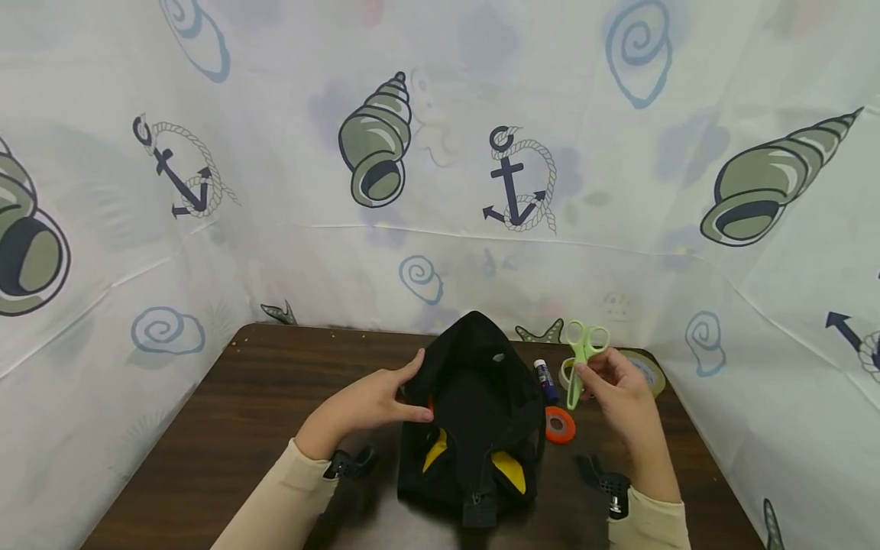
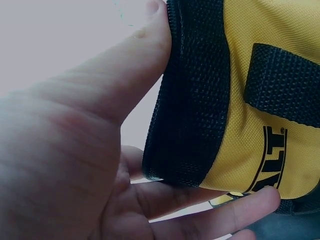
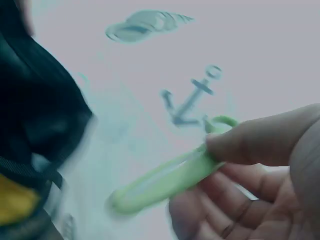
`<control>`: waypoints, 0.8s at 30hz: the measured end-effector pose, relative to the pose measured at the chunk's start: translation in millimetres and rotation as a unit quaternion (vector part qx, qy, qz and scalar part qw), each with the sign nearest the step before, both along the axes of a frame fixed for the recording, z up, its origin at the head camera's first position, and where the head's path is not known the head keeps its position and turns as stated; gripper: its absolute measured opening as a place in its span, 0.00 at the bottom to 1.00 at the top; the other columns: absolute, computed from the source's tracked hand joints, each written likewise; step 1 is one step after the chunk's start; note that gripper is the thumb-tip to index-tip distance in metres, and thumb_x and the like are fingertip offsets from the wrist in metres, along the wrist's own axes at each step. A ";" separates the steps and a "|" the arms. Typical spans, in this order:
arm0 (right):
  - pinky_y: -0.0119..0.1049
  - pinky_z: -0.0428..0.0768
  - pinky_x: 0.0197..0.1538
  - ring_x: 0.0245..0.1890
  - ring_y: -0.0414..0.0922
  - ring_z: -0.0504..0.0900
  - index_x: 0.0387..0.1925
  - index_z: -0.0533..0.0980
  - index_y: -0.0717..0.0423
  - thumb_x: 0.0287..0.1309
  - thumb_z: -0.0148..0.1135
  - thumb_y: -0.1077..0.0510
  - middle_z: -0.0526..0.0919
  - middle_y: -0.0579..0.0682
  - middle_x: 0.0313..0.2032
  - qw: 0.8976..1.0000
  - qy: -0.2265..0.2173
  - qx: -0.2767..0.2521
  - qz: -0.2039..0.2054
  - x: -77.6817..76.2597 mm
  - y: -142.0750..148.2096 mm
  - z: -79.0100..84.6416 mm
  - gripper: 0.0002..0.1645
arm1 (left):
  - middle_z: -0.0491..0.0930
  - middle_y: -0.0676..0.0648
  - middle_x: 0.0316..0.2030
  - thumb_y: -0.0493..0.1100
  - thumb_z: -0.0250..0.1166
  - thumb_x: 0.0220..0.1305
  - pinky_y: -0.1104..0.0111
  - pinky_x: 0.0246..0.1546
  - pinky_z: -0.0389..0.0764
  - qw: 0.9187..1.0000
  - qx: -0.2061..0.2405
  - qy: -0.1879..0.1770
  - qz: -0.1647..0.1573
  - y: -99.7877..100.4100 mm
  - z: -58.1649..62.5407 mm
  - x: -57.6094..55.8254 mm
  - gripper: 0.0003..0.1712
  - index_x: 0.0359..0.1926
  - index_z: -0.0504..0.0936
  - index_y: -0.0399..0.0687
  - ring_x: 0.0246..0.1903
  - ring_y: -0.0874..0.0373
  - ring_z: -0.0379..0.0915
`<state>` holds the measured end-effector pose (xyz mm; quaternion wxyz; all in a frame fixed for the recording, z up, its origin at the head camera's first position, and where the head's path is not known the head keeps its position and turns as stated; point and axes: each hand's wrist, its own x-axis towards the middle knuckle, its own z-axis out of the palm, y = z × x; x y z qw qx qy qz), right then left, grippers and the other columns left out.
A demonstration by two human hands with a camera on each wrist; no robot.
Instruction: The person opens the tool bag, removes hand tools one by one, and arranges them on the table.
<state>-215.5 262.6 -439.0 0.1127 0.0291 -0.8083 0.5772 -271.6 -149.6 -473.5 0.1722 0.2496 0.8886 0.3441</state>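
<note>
A black and yellow zip-top tool bag (image 1: pixel 474 466) stands on the table, its mouth gaping and its inside dark. My left hand (image 1: pixel 360 401) grips the bag's left rim. In the left wrist view, the thumb lies along the zip edge and the fingers reach under the yellow side, near the black letters "ALT". To the right of the bag, my right hand (image 1: pixel 629 405) pinches a pair of light green scissors (image 1: pixel 581 353) between thumb and fingers, handle loops up in the head view. The scissors (image 3: pixel 170 185) are lifted off the table, with their blade end pointing away from the palm.
Right of the bag lie a blue glue stick (image 1: pixel 546 382), an orange tape roll (image 1: pixel 569 432), a small pale tape roll (image 1: pixel 564 374) partly behind the scissors, and a large tape roll (image 1: pixel 658 373) behind my right hand. A shell-printed cloth (image 1: pixel 309 283) surrounds the brown table (image 1: pixel 227 435).
</note>
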 end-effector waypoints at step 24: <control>0.39 0.71 0.34 0.29 0.45 0.72 0.30 0.81 0.64 0.73 0.64 0.57 0.76 0.46 0.25 0.954 -0.237 0.175 -0.047 -27.8 93.2 -98.8 0.16 | 0.87 0.54 0.45 0.74 0.73 0.64 0.49 0.64 0.82 1.000 -0.002 0.002 0.000 0.3 0.7 1.0 0.70 0.89 0.36 0.69 0.45 0.65 0.85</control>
